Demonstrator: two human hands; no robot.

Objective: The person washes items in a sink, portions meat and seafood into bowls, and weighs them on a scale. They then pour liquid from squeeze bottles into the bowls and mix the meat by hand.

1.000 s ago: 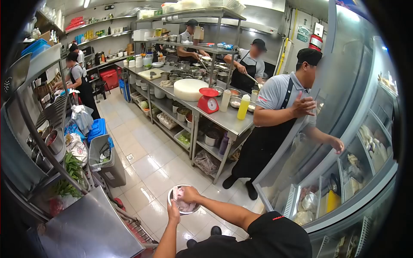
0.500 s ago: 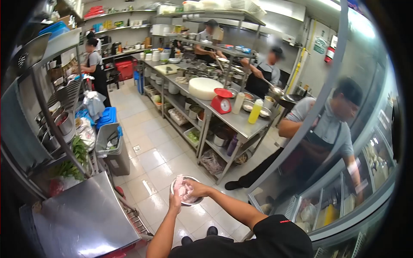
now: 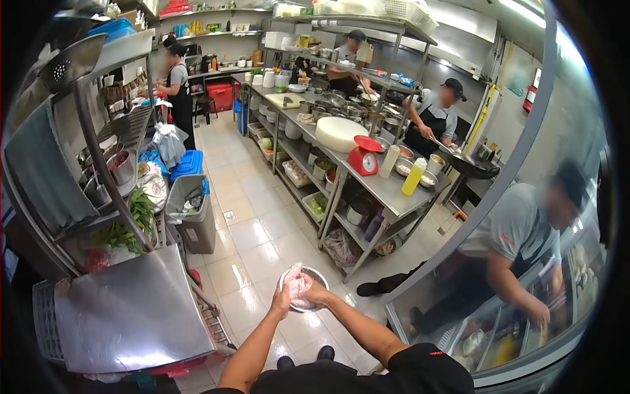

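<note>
A round metal bowl (image 3: 321, 275) is held in front of my body, above the tiled floor. Pale pink raw meat (image 3: 296, 281) lies in it, one long piece sticking up past the far rim. My left hand (image 3: 281, 299) is closed on the bowl's left side, thumb near the meat; its other fingers are mostly hidden. Reaching in from the right, my right hand (image 3: 317, 293) has its fingers curled on the meat inside the bowl.
A bare metal tabletop (image 3: 131, 312) is at the lower left, a grey bin (image 3: 197, 226) beyond it. The steel counter (image 3: 394, 194) carries a red scale (image 3: 363, 157) and a yellow bottle (image 3: 414, 177). Behind glass on the right, a co-worker (image 3: 525, 230) reaches into containers; others work farther back.
The view has shifted, so the surroundings appear farther right. My right hand has moved slightly over the meat in the bowl. The co-worker behind the glass bends lower, with both hands showing.
</note>
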